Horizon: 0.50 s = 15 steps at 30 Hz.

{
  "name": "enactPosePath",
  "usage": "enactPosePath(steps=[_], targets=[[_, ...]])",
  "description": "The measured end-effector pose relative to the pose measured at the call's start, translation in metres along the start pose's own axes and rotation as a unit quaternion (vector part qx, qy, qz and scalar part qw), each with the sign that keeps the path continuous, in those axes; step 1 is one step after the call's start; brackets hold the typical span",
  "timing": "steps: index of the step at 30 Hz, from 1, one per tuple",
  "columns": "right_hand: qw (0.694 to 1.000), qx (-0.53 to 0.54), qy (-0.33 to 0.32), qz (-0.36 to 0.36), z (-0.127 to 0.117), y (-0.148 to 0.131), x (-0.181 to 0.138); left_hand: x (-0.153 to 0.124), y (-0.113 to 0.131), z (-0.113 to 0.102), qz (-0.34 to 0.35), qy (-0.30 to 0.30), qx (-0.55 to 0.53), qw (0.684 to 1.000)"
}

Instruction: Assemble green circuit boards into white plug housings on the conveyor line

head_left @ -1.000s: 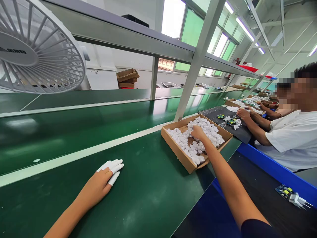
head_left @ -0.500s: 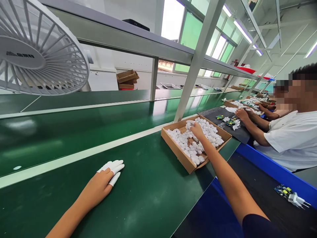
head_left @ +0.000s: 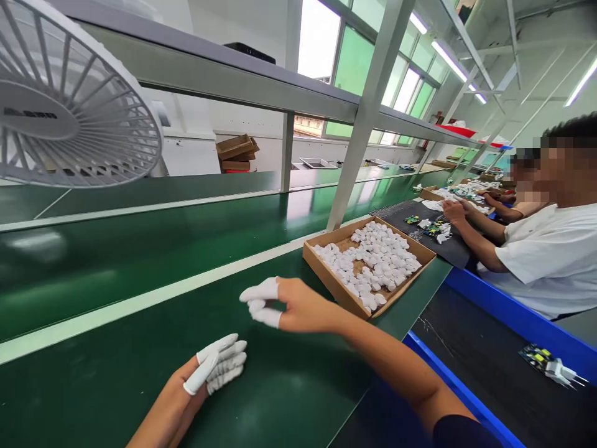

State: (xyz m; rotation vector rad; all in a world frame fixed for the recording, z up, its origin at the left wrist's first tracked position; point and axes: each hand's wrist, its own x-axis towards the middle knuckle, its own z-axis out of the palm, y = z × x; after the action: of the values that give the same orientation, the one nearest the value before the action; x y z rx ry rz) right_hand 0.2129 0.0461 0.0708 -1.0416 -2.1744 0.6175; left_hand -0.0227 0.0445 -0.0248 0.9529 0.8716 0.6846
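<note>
My right hand (head_left: 301, 305) hangs over the green conveyor belt (head_left: 116, 367), just left of the cardboard tray (head_left: 326, 280). Its fingertips, in white finger cots, are pinched together. White on white, I cannot tell whether they hold a small piece. The shallow tray holds a heap of small white plastic pieces (head_left: 375, 261). Below, my left hand (head_left: 209, 370) lies curled on the belt with white cots on its fingers and nothing visible in it.
A co-worker in a white T-shirt (head_left: 545, 261) sits at the right, hands (head_left: 454, 213) near a black mat (head_left: 448, 246). A circuit board with a plug (head_left: 543, 364) lies lower right. A white fan (head_left: 69, 106) stands upper left.
My right hand has left the tray and moved left over the belt, its fingertips pinched. My left hand has curled up and shifted slightly right and nearer me.
</note>
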Motion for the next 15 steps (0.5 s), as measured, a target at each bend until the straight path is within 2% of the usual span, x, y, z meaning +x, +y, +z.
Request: enactPosePath(steps=[3, 6, 8, 11, 15], targets=[[0.993, -0.050, -0.083, -0.074, 0.046, -0.007, 0.013, -0.018, 0.000, 0.014, -0.047, -0.026, -0.129, 0.990], [0.983, -0.101, -0.135, -0.073, 0.077, 0.000, 0.016, -0.028, 0.005, 0.019, -0.085, -0.004, -0.148, 0.985], [0.982, -0.106, -0.146, -0.062, 0.085, 0.005, 0.012, -0.031, 0.008, 0.021, -0.106, 0.027, -0.129, 0.986], [0.989, -0.063, -0.124, -0.040, 0.086, 0.005, 0.004, -0.030, 0.006, 0.016, -0.123, 0.063, -0.121, 0.983], [0.995, -0.015, -0.100, 0.012, 0.084, 0.006, 0.001, -0.023, -0.014, -0.004, -0.120, 0.098, -0.146, 0.977]])
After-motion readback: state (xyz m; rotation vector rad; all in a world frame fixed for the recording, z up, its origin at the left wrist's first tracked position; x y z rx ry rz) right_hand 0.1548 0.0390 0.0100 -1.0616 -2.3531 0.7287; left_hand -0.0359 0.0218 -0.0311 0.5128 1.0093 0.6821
